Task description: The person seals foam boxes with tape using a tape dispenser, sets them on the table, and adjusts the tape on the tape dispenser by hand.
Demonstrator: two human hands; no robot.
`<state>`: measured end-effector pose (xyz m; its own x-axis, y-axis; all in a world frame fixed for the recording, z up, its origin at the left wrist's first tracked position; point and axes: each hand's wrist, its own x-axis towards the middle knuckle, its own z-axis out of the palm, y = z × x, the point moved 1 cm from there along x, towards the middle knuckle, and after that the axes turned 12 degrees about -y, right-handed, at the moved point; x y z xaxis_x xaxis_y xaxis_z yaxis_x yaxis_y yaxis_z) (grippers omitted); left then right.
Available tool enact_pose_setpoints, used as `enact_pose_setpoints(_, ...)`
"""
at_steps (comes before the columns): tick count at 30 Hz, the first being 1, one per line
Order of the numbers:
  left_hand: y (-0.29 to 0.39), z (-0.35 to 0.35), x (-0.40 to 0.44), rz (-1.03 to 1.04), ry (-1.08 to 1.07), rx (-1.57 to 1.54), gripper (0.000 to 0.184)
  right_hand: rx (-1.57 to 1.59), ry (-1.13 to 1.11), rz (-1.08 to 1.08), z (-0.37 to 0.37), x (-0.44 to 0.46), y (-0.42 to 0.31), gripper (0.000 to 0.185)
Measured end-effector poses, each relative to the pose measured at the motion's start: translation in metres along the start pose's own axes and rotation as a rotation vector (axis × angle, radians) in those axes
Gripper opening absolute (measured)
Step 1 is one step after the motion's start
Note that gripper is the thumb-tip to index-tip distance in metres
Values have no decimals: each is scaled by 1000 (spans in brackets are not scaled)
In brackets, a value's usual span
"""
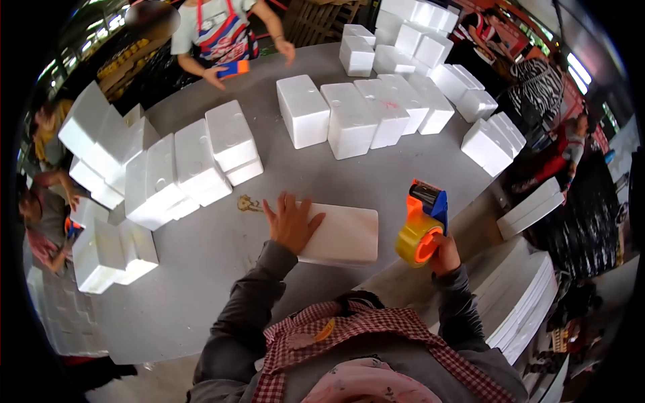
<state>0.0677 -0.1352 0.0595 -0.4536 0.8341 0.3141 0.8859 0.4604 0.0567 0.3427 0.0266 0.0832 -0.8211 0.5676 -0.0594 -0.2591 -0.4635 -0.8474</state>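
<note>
A white foam box (346, 235) lies lengthwise on the grey table in front of me. My left hand (293, 223) rests on its left end, fingers spread. Off the box's right side, my right hand (443, 255) grips a tape dispenser (428, 211) with an orange and blue body and a roll of yellowish tape. The dispenser is held up, apart from the box, near the table's right edge. My right fingers are partly hidden behind the handle.
White foam boxes (353, 124) stand in a row further back, with more boxes (191, 161) at the left and a stack (420, 33) at the far right. Across the grey table (181, 289), a person in an apron (225, 30) holds another tape dispenser (233, 69). White sheets (521, 302) are piled at right.
</note>
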Motion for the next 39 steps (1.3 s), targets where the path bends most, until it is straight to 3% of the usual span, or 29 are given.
enact_pose_setpoints(1, 7, -7, 1, -23, 11, -8, 38, -129, -5, -64, 17, 4, -8, 50)
enact_pose_setpoints(3, 29, -26, 7, 6, 60, -558, 39, -267, 62, -144, 53, 4, -23, 54)
enact_pose_setpoints(5, 57, -53, 6, -62, -353, -1674, 33, -771, 51, -254, 69, 1, -29, 59)
enact_pose_setpoints(6, 63, -71, 6, -87, -329, -1684, 33, -873, 80, -277, 75, 3, -28, 62)
enact_pose_setpoints(8, 68, -93, 8, -347, -720, -2352, 25, -993, 55, -323, 81, 9, -24, 61)
enact_pose_setpoints(9, 67, -86, 6, -361, -689, -2367, 25, -1105, 60, -382, 83, 10, -22, 60)
enact_pose_setpoints(11, 68, -63, -3, -335, -607, -2801, 22, -1169, 39, -377, 85, 12, -17, 60)
enact_pose_setpoints(15, 53, -46, -25, -465, -272, -2675, 18, -1225, -105, -380, 100, 15, -12, 61)
enact_pose_setpoints(17, 16, -55, -31, -107, -193, -2064, 13, -1288, -190, -400, 108, 19, -23, 60)
enact_pose_setpoints(19, -27, -59, -34, -173, -110, -1902, 10, -1516, -388, -576, 119, 20, -39, 55)
enact_pose_setpoints(21, -96, -34, -31, -148, 26, -1663, 8, -1565, -396, -541, 119, 29, -54, 58)
enact_pose_setpoints(23, -143, -17, -36, -382, -75, -1540, 12, -1621, -446, -478, 111, 38, -61, 59)
enact_pose_setpoints(24, -150, 0, -42, -390, -72, -1535, 12, -1615, -455, -478, 112, 41, -59, 59)
enact_pose_setpoints(27, -150, 87, -63, -445, -431, -1473, 16, -1709, -613, -357, 109, 47, -51, 59)
enact_pose_setpoints(28, -126, 92, -69, -572, -403, -1530, 21, -1745, -626, -359, 107, 50, -47, 59)
enact_pose_setpoints(29, -110, 123, -74, -533, -435, -1642, 26, -1782, -639, -357, 106, 51, -45, 59)
enact_pose_setpoints(30, -88, 129, -70, -689, -365, -1686, 27, -1775, -641, -351, 105, 53, -43, 59)
enact_pose_setpoints(31, -80, 141, -72, -696, -368, -1682, 27, -1775, -668, -318, 106, 54, -42, 59)
enact_pose_setpoints(33, -73, 149, -76, -848, -123, -955, 24, -1763, -685, -284, 104, 51, -37, 59)
enact_pose_setpoints(35, -70, 142, -72, -884, -139, -880, 21, -1791, -703, -263, 101, 52, -30, 58)
enact_pose_setpoints(37, -82, 124, -79, -783, -38, -840, 19, -1788, -704, -293, 93, 48, -32, 57)
enact_pose_setpoints(38, -85, 115, -77, -810, 154, -1037, 22, -1782, -721, -330, 93, 54, -28, 57)
enact_pose_setpoints(39, -80, 84, -74, -666, 252, -1029, 30, -1761, -721, -339, 93, 54, -28, 57)
